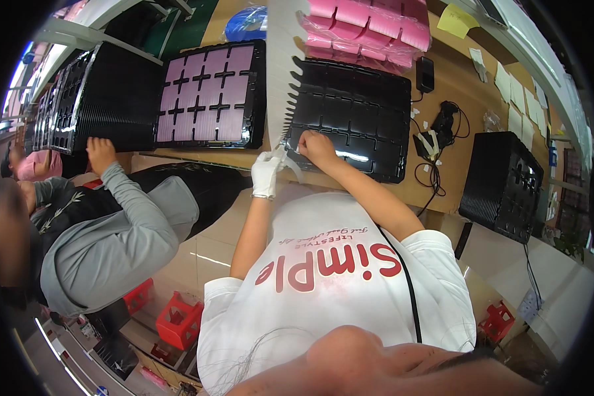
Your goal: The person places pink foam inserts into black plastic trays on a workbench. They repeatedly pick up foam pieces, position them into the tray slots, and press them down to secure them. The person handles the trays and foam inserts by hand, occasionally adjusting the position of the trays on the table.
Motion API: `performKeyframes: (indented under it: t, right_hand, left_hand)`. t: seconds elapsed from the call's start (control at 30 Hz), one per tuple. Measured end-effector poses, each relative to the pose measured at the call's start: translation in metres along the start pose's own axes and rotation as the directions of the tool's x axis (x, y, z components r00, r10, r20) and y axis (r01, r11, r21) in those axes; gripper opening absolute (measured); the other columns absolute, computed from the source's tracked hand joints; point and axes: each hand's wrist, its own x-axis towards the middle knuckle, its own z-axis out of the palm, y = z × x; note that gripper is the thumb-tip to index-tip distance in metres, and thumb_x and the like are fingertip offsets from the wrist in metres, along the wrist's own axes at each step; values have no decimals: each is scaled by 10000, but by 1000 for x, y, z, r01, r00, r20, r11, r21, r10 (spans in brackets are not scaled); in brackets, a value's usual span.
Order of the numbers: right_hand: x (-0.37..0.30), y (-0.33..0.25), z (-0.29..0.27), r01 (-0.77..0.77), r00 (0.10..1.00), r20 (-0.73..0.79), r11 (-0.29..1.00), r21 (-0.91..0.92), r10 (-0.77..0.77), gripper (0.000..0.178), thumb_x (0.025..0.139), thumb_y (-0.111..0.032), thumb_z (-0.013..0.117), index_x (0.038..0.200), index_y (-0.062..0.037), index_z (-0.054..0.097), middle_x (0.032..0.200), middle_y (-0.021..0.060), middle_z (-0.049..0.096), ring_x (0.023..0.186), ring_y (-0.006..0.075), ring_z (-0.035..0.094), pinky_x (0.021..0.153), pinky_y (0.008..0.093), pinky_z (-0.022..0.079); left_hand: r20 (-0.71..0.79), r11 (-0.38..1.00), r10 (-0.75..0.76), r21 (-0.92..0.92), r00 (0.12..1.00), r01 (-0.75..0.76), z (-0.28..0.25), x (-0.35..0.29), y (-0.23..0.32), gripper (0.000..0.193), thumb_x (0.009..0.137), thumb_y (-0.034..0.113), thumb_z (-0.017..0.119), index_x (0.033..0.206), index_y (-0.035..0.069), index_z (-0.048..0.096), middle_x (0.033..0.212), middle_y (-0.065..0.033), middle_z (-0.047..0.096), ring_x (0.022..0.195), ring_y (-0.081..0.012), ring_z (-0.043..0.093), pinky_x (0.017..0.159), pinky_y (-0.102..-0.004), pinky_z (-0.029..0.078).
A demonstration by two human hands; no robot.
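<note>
1. Hands, in the head view, were near each other but apart, at the near edge of a brown worktable (442, 99).
2. The left hand (264, 175), in a white glove, was at the lower end of a pale, upright strip (284, 72) with a dark-toothed right edge; I could not tell whether its fingers gripped it.
3. The right hand (317, 146), bare, had curled fingers over the near-left corner of a black compartment tray (360, 99); whether it pinched anything could not be made out.
4. That tray lay on the table, just right of the strip, in front of clear-wrapped pink pieces (369, 33).
5. Left of the strip stood another tray filled with pink pieces (208, 92).
6. Farther left, a co-worker's hand (100, 155) was at a stack of black trays (119, 99).
7. To the right lay black cables (432, 175).
</note>
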Motion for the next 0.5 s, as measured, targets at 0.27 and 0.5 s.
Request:
performKeyframes:
  t: [0.27,0.5]
  right_hand:
    - [-17,10,-33,-42,962,254,871,489,-96,54,793,-106,623,820,-62,607,823,52,637,770,165,585,705,269,447]
    - [-43,6,-50,-458,889,443,230,859,116,227,857,-165,631,1021,-15,588,863,62,633,748,102,535,681,236,436]
  left_hand:
    - [19,995,-40,-86,999,42,-1,-4,6,228,849,210,723,935,14,646,735,2,618,572,-33,513,526,-177,414]
    - [222,939,-100,-301,970,166,32,-36,43,281,875,180,693,1102,54,584,824,13,619,612,-30,504,524,-174,383]
